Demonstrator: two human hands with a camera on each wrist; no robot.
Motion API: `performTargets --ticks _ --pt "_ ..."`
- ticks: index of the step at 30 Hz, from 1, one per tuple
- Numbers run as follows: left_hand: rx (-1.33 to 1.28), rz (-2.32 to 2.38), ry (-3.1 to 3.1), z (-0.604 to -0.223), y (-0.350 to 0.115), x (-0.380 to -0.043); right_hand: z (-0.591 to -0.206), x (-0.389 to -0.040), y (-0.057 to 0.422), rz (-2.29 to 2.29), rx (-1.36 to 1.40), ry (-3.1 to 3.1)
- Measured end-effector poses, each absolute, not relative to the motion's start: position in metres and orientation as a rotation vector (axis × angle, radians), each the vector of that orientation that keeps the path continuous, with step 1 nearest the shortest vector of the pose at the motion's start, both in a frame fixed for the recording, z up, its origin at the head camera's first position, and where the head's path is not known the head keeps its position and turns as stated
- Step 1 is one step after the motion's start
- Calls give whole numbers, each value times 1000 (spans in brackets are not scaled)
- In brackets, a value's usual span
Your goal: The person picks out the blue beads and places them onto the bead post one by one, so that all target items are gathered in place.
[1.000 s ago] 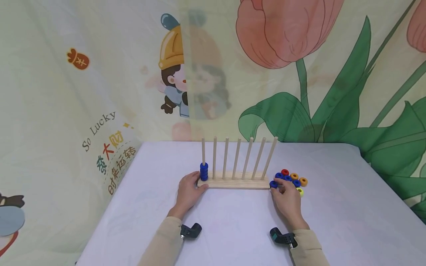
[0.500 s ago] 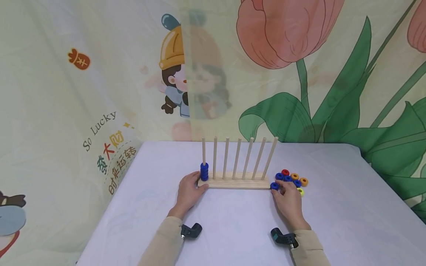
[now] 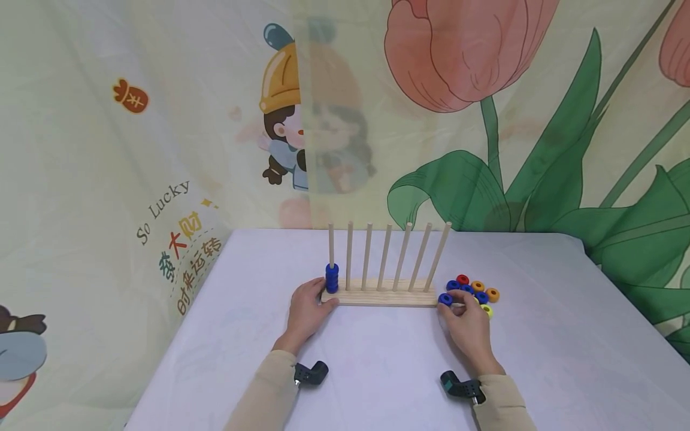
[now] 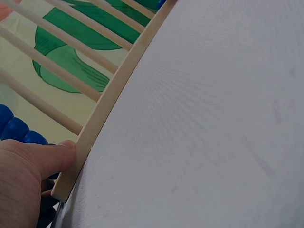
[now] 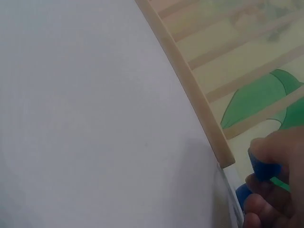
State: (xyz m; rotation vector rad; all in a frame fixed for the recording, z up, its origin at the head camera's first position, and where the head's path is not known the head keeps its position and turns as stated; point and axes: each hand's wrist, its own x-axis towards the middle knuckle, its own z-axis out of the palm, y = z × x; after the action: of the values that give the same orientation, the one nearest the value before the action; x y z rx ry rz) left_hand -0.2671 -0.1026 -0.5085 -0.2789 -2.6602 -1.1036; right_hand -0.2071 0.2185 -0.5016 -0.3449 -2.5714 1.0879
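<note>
A wooden peg rack (image 3: 385, 298) with several upright rods stands on the white table, and blue beads (image 3: 331, 279) are stacked on its leftmost rod. My left hand (image 3: 306, 311) grips the base's left end, its thumb along the front edge; the left wrist view shows that thumb (image 4: 57, 156) on the wood beside the blue stack. Just off the base's right end, my right hand (image 3: 468, 320) pinches a blue bead (image 3: 445, 299) between thumb and fingers. In the right wrist view this bead (image 5: 265, 168) shows between the fingertips, partly covered by them.
Loose beads lie behind and right of my right hand: a red one (image 3: 462, 279), orange ones (image 3: 492, 294), more blue ones (image 3: 453, 285) and a yellow one (image 3: 487, 310). A printed curtain (image 3: 345, 120) hangs behind the table (image 3: 377, 371).
The blue bead in my right hand has tipped slightly, its hole now showing more toward the head camera. My left hand stays on the rack's base.
</note>
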Motion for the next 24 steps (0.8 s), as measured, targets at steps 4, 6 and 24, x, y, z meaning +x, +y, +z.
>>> performTargets --ticks 4,6,24 --pt "-272 -1110 -2664 -508 -102 -268 -499 -205 216 1148 -322 -2562" --pt "-271 -1108 -2665 -508 -102 -268 -499 -205 215 1153 -299 -2557" --pt "-262 -1123 -2664 -507 -102 -266 -497 -202 191 1289 -221 -2587"
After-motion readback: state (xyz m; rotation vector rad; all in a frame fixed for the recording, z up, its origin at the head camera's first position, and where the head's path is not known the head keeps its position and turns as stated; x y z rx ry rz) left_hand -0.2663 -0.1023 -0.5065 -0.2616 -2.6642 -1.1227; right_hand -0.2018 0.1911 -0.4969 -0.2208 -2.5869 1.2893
